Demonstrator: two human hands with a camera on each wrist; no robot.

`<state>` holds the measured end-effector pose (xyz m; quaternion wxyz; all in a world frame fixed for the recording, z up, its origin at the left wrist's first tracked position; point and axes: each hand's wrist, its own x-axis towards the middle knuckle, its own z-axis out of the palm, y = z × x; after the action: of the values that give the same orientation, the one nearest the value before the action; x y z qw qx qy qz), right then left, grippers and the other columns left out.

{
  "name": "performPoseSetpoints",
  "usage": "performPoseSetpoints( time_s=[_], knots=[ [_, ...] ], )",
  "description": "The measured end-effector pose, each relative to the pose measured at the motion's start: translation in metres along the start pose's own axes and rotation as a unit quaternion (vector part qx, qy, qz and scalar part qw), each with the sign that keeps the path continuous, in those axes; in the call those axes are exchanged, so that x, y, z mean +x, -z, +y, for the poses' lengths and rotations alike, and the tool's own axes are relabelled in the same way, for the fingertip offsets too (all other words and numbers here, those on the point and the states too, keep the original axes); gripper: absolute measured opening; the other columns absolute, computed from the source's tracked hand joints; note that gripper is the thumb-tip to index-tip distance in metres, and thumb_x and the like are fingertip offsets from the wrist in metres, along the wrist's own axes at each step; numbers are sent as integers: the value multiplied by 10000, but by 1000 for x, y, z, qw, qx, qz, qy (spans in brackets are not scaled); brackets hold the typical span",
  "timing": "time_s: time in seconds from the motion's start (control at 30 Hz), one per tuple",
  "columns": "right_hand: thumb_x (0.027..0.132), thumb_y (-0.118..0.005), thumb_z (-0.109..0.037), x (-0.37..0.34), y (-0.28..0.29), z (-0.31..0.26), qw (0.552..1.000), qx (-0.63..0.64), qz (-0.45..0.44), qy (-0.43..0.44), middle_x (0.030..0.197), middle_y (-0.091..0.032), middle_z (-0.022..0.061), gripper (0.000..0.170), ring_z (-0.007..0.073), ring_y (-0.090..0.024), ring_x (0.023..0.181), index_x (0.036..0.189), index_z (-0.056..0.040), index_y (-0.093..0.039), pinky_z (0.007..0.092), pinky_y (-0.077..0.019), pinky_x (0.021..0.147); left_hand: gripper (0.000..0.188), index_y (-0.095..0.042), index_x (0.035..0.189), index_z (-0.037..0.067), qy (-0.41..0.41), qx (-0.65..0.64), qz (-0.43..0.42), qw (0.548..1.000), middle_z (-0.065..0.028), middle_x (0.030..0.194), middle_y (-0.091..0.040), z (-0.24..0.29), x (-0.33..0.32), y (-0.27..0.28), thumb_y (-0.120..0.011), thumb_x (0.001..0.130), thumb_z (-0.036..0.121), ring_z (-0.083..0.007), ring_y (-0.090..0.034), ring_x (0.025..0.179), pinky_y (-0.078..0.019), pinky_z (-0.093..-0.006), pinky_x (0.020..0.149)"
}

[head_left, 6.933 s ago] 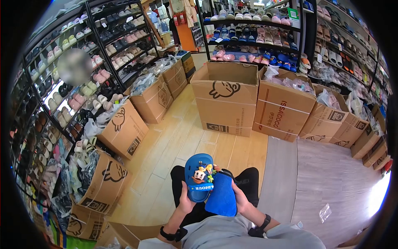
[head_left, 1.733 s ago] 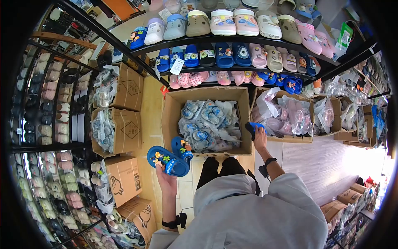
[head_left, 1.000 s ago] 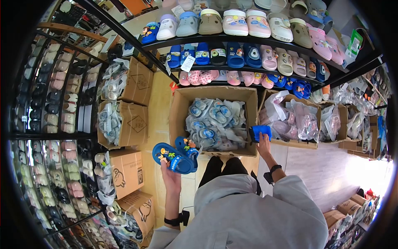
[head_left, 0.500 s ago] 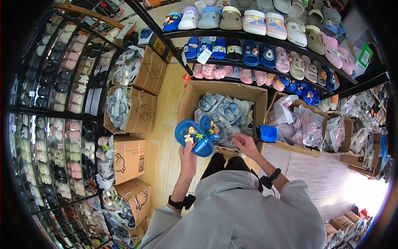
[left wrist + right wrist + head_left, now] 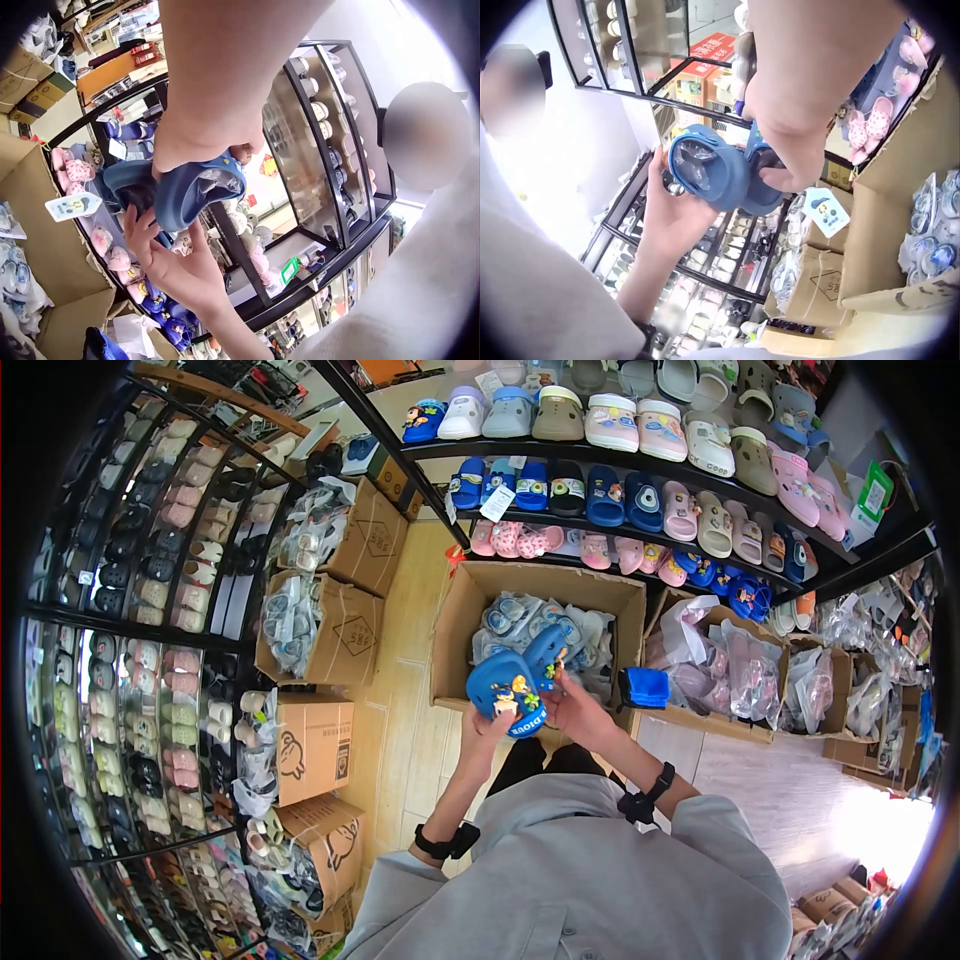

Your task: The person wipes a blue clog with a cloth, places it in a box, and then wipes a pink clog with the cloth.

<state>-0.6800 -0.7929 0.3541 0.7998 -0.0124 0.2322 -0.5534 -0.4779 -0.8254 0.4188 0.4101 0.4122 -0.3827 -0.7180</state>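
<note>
A pair of blue clogs with cartoon charms is held over the front edge of an open carton. My left hand [image 5: 485,740] grips the nearer clog [image 5: 493,682], thumb over the charms on its top. On the farther clog [image 5: 546,648], my right hand [image 5: 582,716] holds the strap side, and a finger reaches into the opening in the right wrist view. Clear plastic stuffing [image 5: 696,166] shows inside the nearer clog. A printed tag [image 5: 73,206] hangs beside the pair.
The carton [image 5: 450,650] contains bagged blue-and-white shoes. A blue cloth [image 5: 645,686] lies at its right edge, by a carton of pink bagged shoes [image 5: 735,650]. Shoe racks [image 5: 640,460] stand ahead and to the left, with more cartons [image 5: 355,635] along the left.
The right hand has laid the blue cloth on the carton edge and come over to the clogs, gripping the farther one. The left hand has brought the pair rightward to the front of the body.
</note>
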Motion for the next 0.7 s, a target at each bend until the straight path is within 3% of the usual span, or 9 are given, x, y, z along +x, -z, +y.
performPoseSetpoints(
  time_s=[0.13,0.23,0.33,0.5,0.7],
  knots=[
    [1053,-612,-291,9,36,6,994,108,-10,-5,1088,-670,10,214,125,-637,927,1223,-162,-616,289,-537,859,460,-555,1303,-14,7,36,-33,999,-99,1223,-661,3,-8,-7,-774,916,103,-162,-657,1095,-525,-332,987],
    [1039,-638,-197,5,30,3,991,129,39,19,960,-652,-46,101,85,-588,798,1136,-170,-639,251,-504,734,461,-558,1301,-15,-3,70,-45,997,-93,1221,-663,1,-11,-5,-778,916,111,-158,-654,1095,-519,-323,986],
    [1031,-645,-157,-2,28,2,993,110,20,30,926,-633,-56,170,77,-570,765,1199,-180,-639,247,-460,674,461,-566,1298,-15,3,86,-53,995,-88,1217,-666,1,-12,-6,-782,916,125,-150,-653,1094,-515,-318,988],
    [1004,-656,-89,-6,31,2,996,28,84,30,878,-598,-61,323,67,-536,734,1312,-174,-610,240,-427,644,466,-578,1305,-21,81,68,-84,991,-94,1228,-673,7,-13,-12,-781,925,155,-146,-653,1106,-513,-318,996],
    [966,-691,-68,-18,26,-12,965,-171,170,99,862,-565,-51,334,49,-484,713,1287,-70,-598,237,-390,631,479,-575,1310,-29,119,56,33,991,-96,1231,-678,-10,-13,-10,-783,928,171,-152,-657,1115,-518,-324,995]
  ],
)
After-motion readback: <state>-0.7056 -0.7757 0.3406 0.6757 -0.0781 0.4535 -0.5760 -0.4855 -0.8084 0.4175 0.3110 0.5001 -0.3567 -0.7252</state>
